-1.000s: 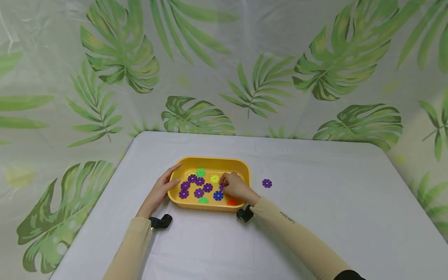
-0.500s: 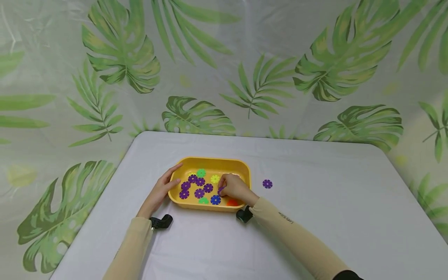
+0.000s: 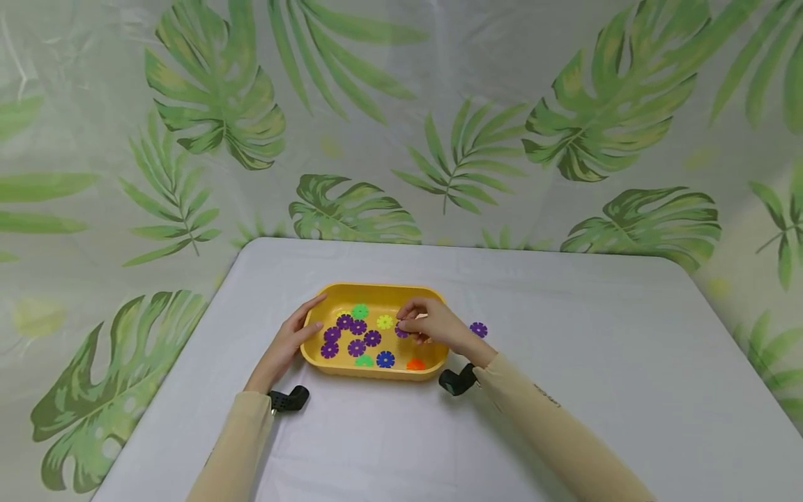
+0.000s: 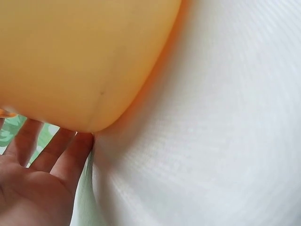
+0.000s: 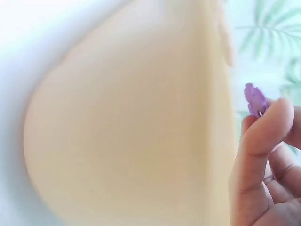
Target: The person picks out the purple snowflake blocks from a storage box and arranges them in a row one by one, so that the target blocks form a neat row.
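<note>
A yellow tray (image 3: pixel 376 374) holds several flower-shaped discs, among them purple ones (image 3: pixel 356 347), a blue one (image 3: pixel 385 359) and a yellow one (image 3: pixel 385 322). My left hand (image 3: pixel 290 341) grips the tray's left end, thumb over the rim; in the left wrist view the fingers of that hand (image 4: pixel 42 179) touch the tray's outer wall (image 4: pixel 84 61). Over the tray's right part, my right hand (image 3: pixel 436 325) pinches a purple disc (image 3: pixel 401 330). The right wrist view shows this disc (image 5: pixel 255 100) between thumb and fingers of the hand (image 5: pixel 268 165).
Another purple disc (image 3: pixel 479 329) lies on the white table (image 3: pixel 596 348) just right of the tray, partly behind my right wrist. Inside the tray are green discs (image 3: pixel 360 311) and an orange piece (image 3: pixel 415 364). Leaf-patterned cloth (image 3: pixel 464 125) hangs behind the table.
My right hand has lifted and shifted right with the purple disc, uncovering the orange piece. The blue disc slid toward the tray's near side earlier. My left hand has stayed put.
</note>
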